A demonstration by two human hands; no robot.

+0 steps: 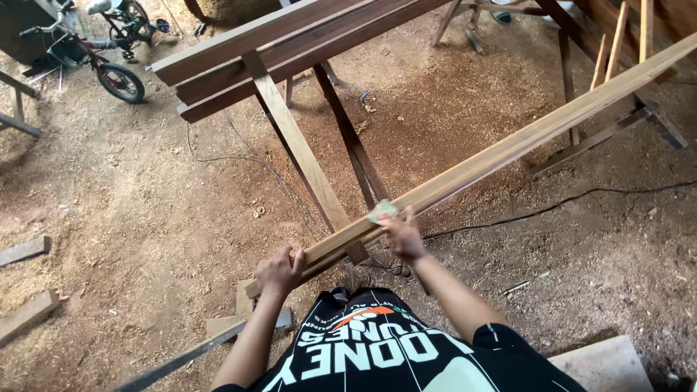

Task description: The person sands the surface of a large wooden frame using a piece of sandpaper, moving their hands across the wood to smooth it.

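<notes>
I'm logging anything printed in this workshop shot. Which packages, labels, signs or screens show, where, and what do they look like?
No packages, signs or screens show.
Shirt print: bottom centre, on the person's black shirt; large white block lettering with an orange mark above.
Nothing printed shows on the plank that the left hand holds, or on the pale green pad under the right hand.
</notes>
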